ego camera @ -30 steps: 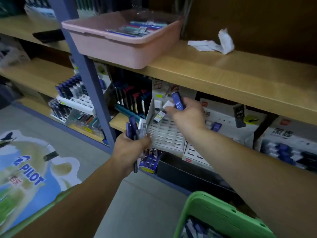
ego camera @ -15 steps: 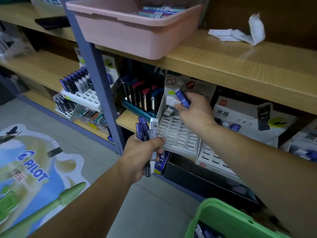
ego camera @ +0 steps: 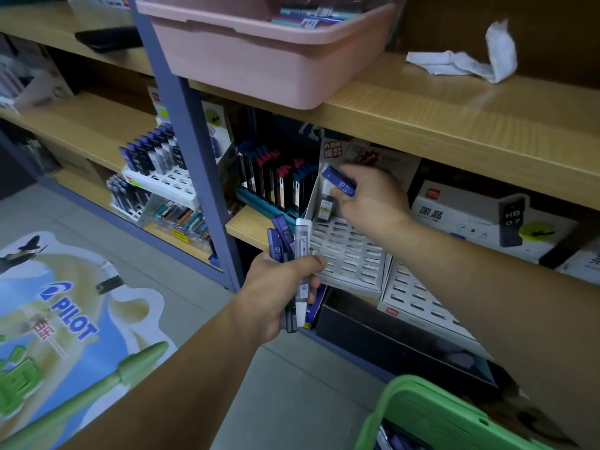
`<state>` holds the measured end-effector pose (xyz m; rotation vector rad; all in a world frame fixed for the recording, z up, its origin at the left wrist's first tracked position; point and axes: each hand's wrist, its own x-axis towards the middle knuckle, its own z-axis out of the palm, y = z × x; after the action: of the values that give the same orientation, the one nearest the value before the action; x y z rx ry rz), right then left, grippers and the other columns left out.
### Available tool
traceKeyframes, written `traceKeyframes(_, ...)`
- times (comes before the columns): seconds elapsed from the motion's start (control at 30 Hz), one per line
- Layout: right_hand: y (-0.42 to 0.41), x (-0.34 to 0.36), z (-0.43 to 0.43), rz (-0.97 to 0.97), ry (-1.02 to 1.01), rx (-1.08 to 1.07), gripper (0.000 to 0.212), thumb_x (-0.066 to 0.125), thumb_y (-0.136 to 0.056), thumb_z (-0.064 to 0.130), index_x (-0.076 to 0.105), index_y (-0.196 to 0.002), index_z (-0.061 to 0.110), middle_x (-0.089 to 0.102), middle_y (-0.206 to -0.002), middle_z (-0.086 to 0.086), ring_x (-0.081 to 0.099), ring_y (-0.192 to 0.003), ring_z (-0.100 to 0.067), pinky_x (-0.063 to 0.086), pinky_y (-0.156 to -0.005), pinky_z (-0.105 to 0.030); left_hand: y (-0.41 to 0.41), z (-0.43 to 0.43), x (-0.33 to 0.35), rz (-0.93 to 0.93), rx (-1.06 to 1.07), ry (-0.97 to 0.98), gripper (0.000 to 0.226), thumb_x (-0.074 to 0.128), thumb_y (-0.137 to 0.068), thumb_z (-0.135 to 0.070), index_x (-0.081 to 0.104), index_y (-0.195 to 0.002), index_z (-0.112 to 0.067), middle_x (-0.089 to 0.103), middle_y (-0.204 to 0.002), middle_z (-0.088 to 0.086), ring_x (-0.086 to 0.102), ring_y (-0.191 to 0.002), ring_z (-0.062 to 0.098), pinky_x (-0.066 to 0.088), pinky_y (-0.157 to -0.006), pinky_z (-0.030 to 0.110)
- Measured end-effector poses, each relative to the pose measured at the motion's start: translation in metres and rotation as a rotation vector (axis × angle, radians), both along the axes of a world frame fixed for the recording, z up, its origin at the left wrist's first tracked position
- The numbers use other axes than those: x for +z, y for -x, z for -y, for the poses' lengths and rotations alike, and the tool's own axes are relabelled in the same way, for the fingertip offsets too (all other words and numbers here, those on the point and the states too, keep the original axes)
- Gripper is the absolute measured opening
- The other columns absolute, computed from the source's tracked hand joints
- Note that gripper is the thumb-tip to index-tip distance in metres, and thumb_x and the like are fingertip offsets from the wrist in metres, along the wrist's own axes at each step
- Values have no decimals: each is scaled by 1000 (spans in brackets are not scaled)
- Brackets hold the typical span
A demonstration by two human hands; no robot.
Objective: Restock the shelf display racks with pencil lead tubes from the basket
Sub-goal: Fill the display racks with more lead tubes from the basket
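Note:
My right hand [ego camera: 370, 203] pinches a blue HB 0.7 lead tube [ego camera: 339, 185] above the top rows of a white slotted display rack [ego camera: 350, 251] on the lower shelf. One small tube [ego camera: 325, 207] stands in the rack's upper left slot. My left hand [ego camera: 279, 290] grips a bunch of lead tubes [ego camera: 290, 254], several blue and one clear, in front of the rack's left edge. A second white rack [ego camera: 418, 297] lies to the right. The green basket [ego camera: 431, 414] sits at the bottom right, with tubes inside.
A pink tub [ego camera: 259, 63] of pens overhangs the upper shelf, beside a crumpled white cloth [ego camera: 467, 60]. A blue shelf post [ego camera: 191, 151] stands left of the racks. Dark pen packs [ego camera: 276, 180], boxed lead displays [ego camera: 487, 216] and a filled rack [ego camera: 156, 157] flank them. A floor sticker [ego camera: 65, 319] lies left.
The view has shifted closer to the shelf. My right hand has kept the blue tube over the rack's top, tilting it slightly. My left hand still holds its bunch.

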<state>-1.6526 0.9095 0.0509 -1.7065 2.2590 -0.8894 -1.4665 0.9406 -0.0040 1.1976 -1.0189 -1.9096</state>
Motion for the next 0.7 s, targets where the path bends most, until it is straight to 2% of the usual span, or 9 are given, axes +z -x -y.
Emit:
traceKeyframes(0.07,-2,5,1,-16,-14,8,13,65,-97,28,61,-86,32,61,-73,9,61,-72,-19,46,-65,-29,-1,0,2,-9,-8,-5,42,83,-83,-11,63,-118,0,65,-74,16,57,-58,25,51,-56,33)
traceKeyframes(0.17,-1,3,0,-19,-28,-21,6,66,-97,29,67,-100,34,65,-80,10,63,-78,-22,51,-73,-31,-2,-2,5,-46,-22,-6,31,79,-86,-10,66,-111,0,66,-77,15,58,-58,22,51,-55,32)
traceKeyframes(0.27,-1,-3,-4,-89,-35,-17,8,67,-96,29,62,-99,34,63,-81,8,65,-85,-27,54,-76,-34,-3,-5,7,-76,-53,10,21,76,-88,-10,68,-105,-3,67,-82,15,61,-64,21,52,-60,33)
traceKeyframes(0.37,-1,-7,-5,1,6,-34,29,71,-94,30,62,-121,37,72,-108,10,67,-95,-24,56,-84,-39,-4,-6,7,-58,-81,-8,28,76,-85,-10,66,-109,-1,66,-80,16,60,-65,23,53,-63,33)
traceKeyframes(0.4,0,-8,-5,0,9,-41,28,71,-94,31,61,-120,36,71,-108,10,67,-95,-23,55,-83,-38,-4,-7,8,-58,-97,-16,26,76,-85,-9,66,-108,-1,65,-79,15,59,-63,23,53,-61,32)
traceKeyframes(0.47,2,-10,-6,-47,-12,-34,12,69,-96,35,61,-106,33,68,-91,10,64,-87,-24,49,-71,-34,-3,-7,11,-71,-127,-22,18,74,-86,-7,66,-102,-3,63,-77,14,58,-61,21,53,-59,32)
traceKeyframes(0.53,1,-8,-10,-36,-5,-28,9,68,-96,39,64,-103,33,62,-80,11,62,-81,-21,42,-65,-32,-2,-9,13,-103,-142,-30,20,75,-85,-6,65,-102,-4,63,-78,14,58,-61,20,52,-58,32)
traceKeyframes(0.63,-6,0,-22,288,98,4,16,71,-95,39,69,-97,24,66,-77,6,61,-68,-14,46,-64,-32,2,-9,15,-144,-190,-19,29,78,-77,-10,65,-103,-6,61,-79,14,57,-62,20,52,-58,32)
traceKeyframes(0.7,-11,8,-37,606,-19,77,20,74,-93,41,72,-94,21,64,-68,0,51,-51,-9,40,-53,-26,3,-9,19,-159,-214,-12,28,77,-75,-10,65,-101,-7,60,-77,14,56,-62,21,52,-58,32)
